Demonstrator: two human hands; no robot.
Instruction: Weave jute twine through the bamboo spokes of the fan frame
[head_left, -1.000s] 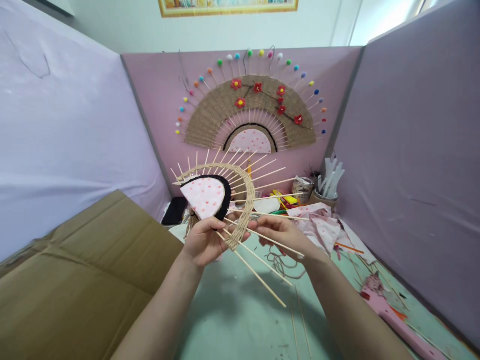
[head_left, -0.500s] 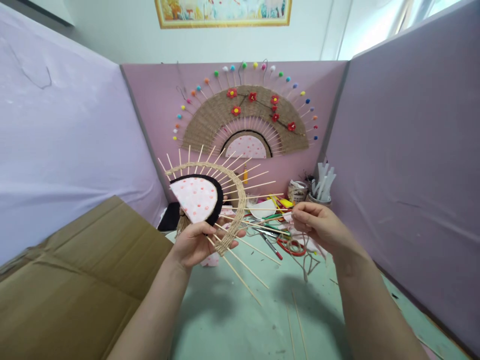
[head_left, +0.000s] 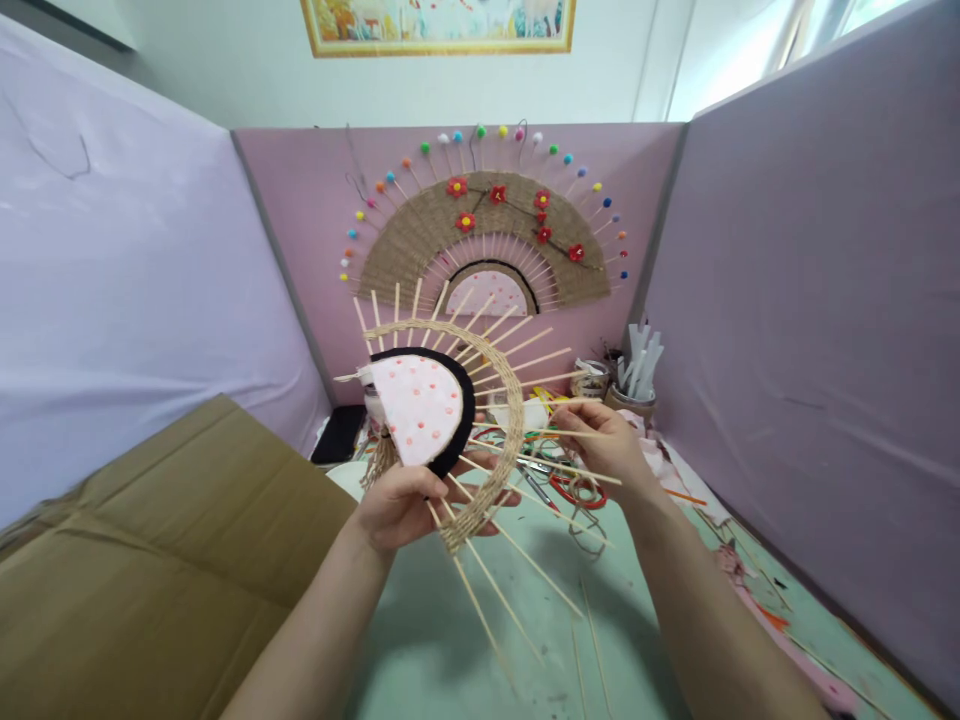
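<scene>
A half-made fan point(head_left: 416, 410) with a dotted white half-circle, a black border and thin wooden sticks is raised above the table. My left hand point(head_left: 401, 505) grips its lower edge, thumb in front and fingers behind. A woven twine band point(head_left: 516, 400) curves across the sticks. At the stick tips on the right, my right hand point(head_left: 596, 435) is closed in a pinch. Loose twine point(head_left: 589, 535) trails beneath it; the fingertips are partly behind the sticks. A twine tassel point(head_left: 380, 460) hangs from the fan's left side.
A finished fan point(head_left: 480, 215) with red flowers and coloured pompoms hangs on the pink back panel. Red-handled scissors point(head_left: 574, 490) lie among clutter behind my hands. A jar of white glue sticks point(head_left: 637, 380) stands at back right. Cardboard point(head_left: 180, 550) leans at left. Loose sticks point(head_left: 596, 640) lie in front.
The half-made fan and my left hand have moved right and slightly down. My right hand has shifted left, so the stick tips now reach across it. The trailing twine has shifted left too.
</scene>
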